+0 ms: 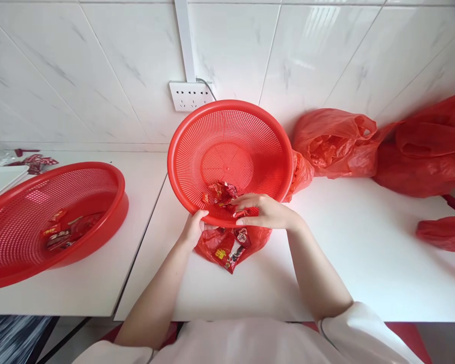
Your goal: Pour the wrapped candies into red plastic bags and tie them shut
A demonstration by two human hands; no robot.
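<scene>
1. Pale top [265, 346] nearest cam, btm edge, btwn forearms [155, 298].
2. Grips near-L rim of red basket [227, 106] w/ L hand [194, 230], thumb over edge, prob. to steady it at that tilt.
3. Reaches R hand [265, 211] over near rim to wrapped packets [217, 193]; thumb apart from fingers, can't tell if pinching one.
4. Packets bunched low inside, by near rim, prob. bc of tilt.
5. Red bag [258, 240] on white table [326, 263], just below near rim; more packets [227, 255] showing, in or on it unclear.
6. 2nd basket [116, 177] off to L, also w/ packets; stuffed bags [337, 139] to R, prob. pushed back to free arms.
</scene>
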